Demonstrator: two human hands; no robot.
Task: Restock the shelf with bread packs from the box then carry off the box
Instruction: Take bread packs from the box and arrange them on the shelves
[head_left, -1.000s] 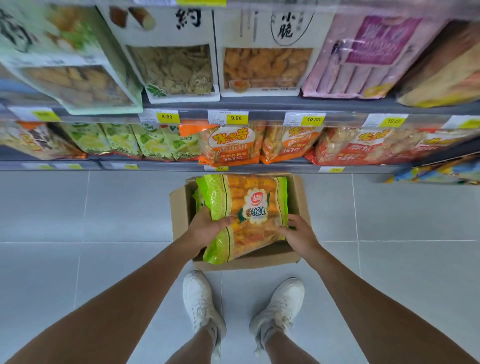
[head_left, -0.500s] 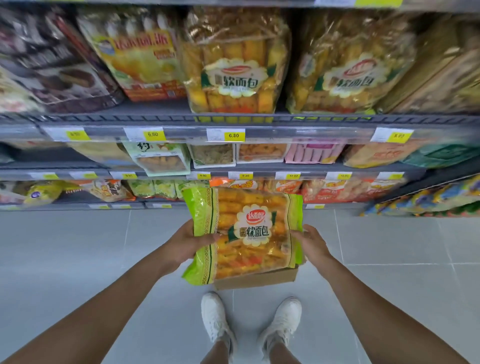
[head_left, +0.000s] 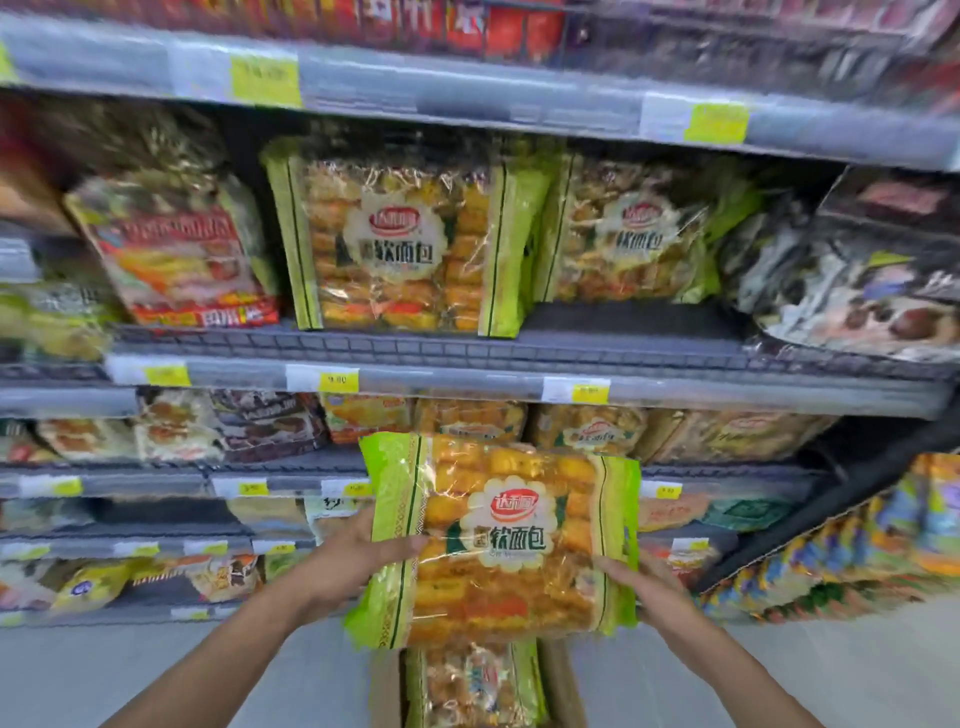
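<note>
a person holds a bread pack (head_left: 498, 540) up in front of the shelving, in the lower centre of the frame. it is upright with its printed face to the camera: green side strips, golden rolls showing through clear film, and a white scalloped label with a red logo. the left hand (head_left: 353, 561) grips the pack's left green edge, thumb laid across the front and the fingers hidden behind it. the right hand (head_left: 649, 587) takes the lower right edge the same way, thumb on the front corner and fingers out of sight behind, so each hand pinches the pack between thumb and fingers.

directly below the pack, at the bottom edge of the frame, the open cardboard box (head_left: 385, 691) stands on the grey floor (head_left: 156, 670) with another green-edged bread pack (head_left: 472, 686) lying in it.

above the held pack, in the middle of the frame, a grey shelf (head_left: 623, 348) carries two matching packs standing upright: one at the centre (head_left: 405, 244) and one just to its right (head_left: 628, 239), set further back. a red and orange bag (head_left: 182, 254) leans to their left, and a dark bag (head_left: 857, 280) sits at the right. yellow price tags (head_left: 337, 382) line the shelf edge; their print is too blurred to read. the lower shelves hold more snack bags.
</note>
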